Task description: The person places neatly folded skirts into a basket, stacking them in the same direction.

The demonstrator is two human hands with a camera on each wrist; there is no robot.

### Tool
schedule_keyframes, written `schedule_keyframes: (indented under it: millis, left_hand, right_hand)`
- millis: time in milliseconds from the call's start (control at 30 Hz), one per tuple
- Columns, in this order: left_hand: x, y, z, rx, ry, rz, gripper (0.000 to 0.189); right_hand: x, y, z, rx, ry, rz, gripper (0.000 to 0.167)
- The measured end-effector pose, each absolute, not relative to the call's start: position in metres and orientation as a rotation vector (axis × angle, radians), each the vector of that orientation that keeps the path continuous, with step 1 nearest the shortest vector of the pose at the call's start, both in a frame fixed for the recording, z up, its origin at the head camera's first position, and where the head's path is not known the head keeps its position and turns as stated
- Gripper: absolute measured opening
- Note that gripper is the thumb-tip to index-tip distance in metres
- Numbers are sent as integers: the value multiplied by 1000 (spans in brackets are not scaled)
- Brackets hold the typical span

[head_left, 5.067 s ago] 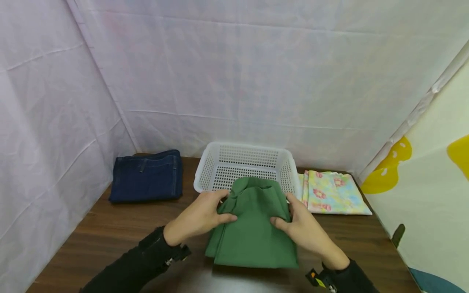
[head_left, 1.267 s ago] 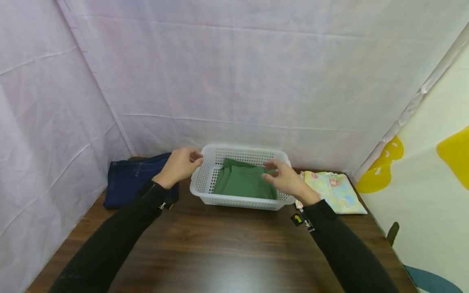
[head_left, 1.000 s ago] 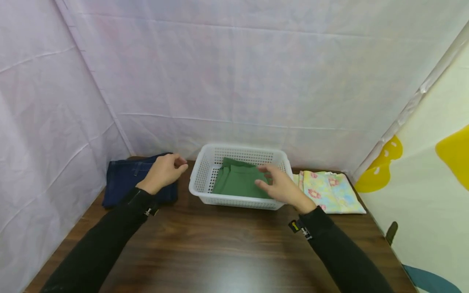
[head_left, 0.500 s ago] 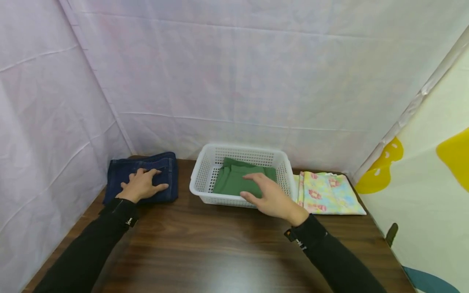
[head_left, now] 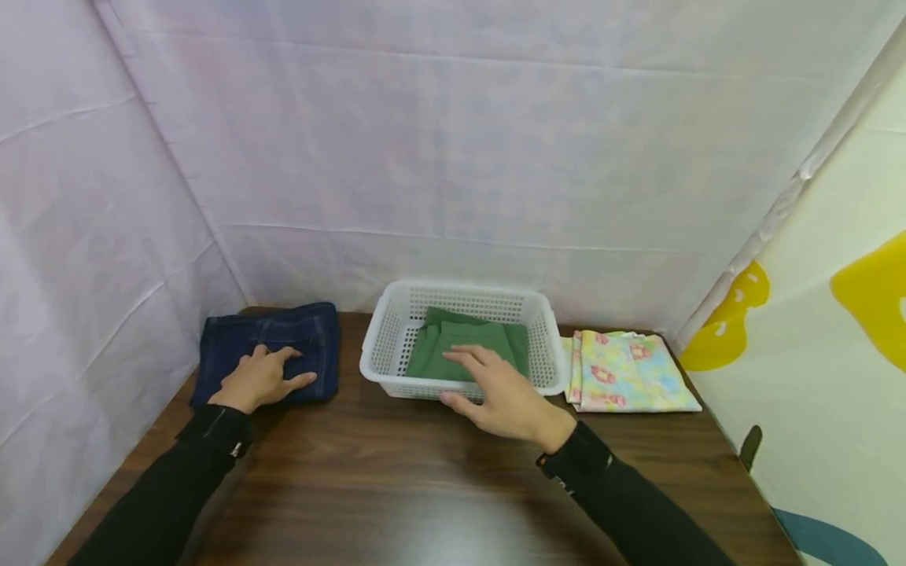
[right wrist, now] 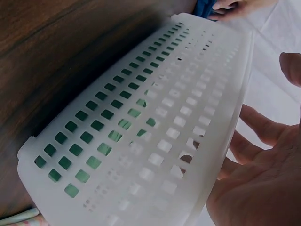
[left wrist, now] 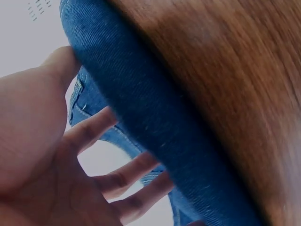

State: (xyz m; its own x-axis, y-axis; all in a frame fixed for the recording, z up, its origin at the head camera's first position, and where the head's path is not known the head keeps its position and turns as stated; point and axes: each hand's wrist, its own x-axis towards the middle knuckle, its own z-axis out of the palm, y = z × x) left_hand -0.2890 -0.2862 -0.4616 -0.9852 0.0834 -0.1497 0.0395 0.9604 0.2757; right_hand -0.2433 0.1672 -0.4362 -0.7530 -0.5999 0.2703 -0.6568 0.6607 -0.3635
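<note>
Folded dark blue jeans (head_left: pixel 320 355) lie at the back left of the table. My left hand (head_left: pixel 256 381) rests on them with fingers spread; in the left wrist view its fingertips touch the denim (left wrist: pixel 136 99). A white perforated plastic basket (head_left: pixel 406 387) stands at the back centre, holding a folded green garment (head_left: pixel 433 346). My right hand (head_left: pixel 501 402) hovers at the basket's front rim, fingers extended and holding nothing. In the right wrist view, that hand (right wrist: pixel 265 160) is beside the basket wall (right wrist: pixel 44 186), green showing through the holes.
A folded floral cloth (head_left: pixel 630 373) in yellow, pink and blue lies at the basket's right. The brown wooden table (head_left: pixel 396 487) reaches white fabric walls (head_left: pixel 439 157) at the back and left. A printed panel (head_left: pixel 828 393) stands on the right.
Both hands held the green garment earlier; it now lies in the basket. My left hand has moved left onto the jeans. The right hand has drawn back toward the basket's front rim.
</note>
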Motion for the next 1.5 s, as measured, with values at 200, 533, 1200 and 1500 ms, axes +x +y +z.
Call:
schedule_keyframes:
  millis: [200, 533, 1200, 1500]
  left_hand:
    - [-276, -283, -455, 271, 2984, 336, 80]
    - [-252, -268, -448, 386, 2939, 277, 76]
    - [-192, -238, -438, 522, 2879, 275, 67]
    - [-167, -228, -437, 536, 2786, 354, 65]
  right_hand:
    - [-241, 160, -442, 1136, -2687, 625, 71]
    - [-235, 146, -445, 1310, -2589, 596, 68]
    - [-217, 66, -461, 1703, -2479, 226, 67]
    - [-218, 37, -472, 1694, -2638, 62, 69]
